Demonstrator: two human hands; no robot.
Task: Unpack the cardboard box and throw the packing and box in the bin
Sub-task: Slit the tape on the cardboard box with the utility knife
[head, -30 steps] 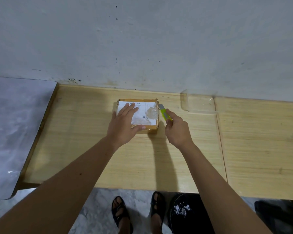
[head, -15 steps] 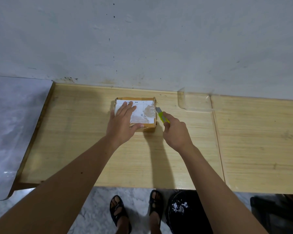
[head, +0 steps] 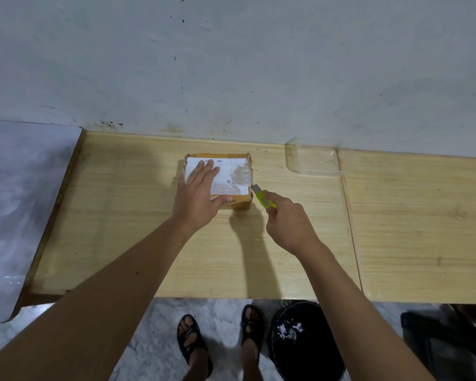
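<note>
A small cardboard box [head: 235, 176] with a white label taped on top sits on the wooden table [head: 121, 215] near the wall. My left hand [head: 199, 193] lies flat on the box's left half, fingers spread, thumb against the front face. My right hand [head: 289, 224] grips a yellow-green utility knife [head: 263, 198]. Its blade tip touches the box's right side near the front corner. A black bin [head: 305, 339] with white scraps inside stands on the floor under the table's front edge.
A grey wall rises right behind the table. Clear tape [head: 313, 160] covers the seam between two table panels at the back right. A marble-patterned surface [head: 17, 202] lies to the left. My sandalled feet [head: 220, 342] stand beside the bin. A dark object [head: 451, 345] sits at the lower right.
My right hand has drawn the knife back toward me along the box's right side, from the far corner to near the front corner. My left hand stays pressed on the box.
</note>
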